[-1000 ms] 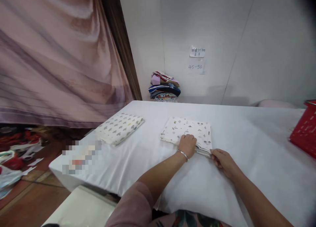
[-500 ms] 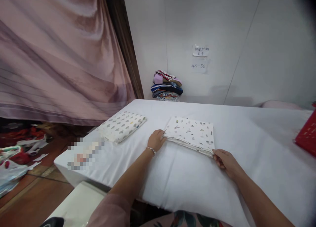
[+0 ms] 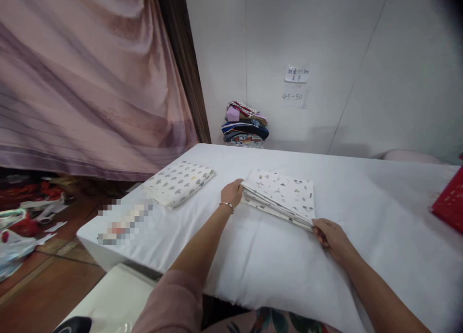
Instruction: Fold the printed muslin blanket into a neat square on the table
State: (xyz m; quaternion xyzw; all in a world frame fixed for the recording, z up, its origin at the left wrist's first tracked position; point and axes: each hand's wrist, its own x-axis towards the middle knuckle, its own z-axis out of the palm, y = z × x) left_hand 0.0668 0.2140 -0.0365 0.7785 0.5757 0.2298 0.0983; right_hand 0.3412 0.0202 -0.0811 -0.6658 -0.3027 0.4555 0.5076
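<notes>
A folded white cloth (image 3: 284,190) with small grey and dark prints lies on the white-covered table (image 3: 275,260) in front of me. My left hand (image 3: 232,193), with a bracelet at the wrist, pinches its near left corner and holds the upper layers raised, so the layers fan apart there. At the near right corner, my right hand (image 3: 327,232) grips the cloth edge between thumb and fingers, low by the tabletop. Left of my left hand rests another folded cloth (image 3: 181,182), cream with grey cloud-like shapes.
A pile of folded fabrics (image 3: 246,124) stands against the wall behind the table. A red box-like object (image 3: 450,202) sits at the right edge. A pink curtain (image 3: 90,82) hangs at left. A blurred-out item (image 3: 125,222) lies on the left corner, with a white stool-like surface (image 3: 112,299) below.
My left hand has moved up and slightly right, lifting the upper layers at the cloth's left corner and opening a gap. My right hand has stayed at its corner.
</notes>
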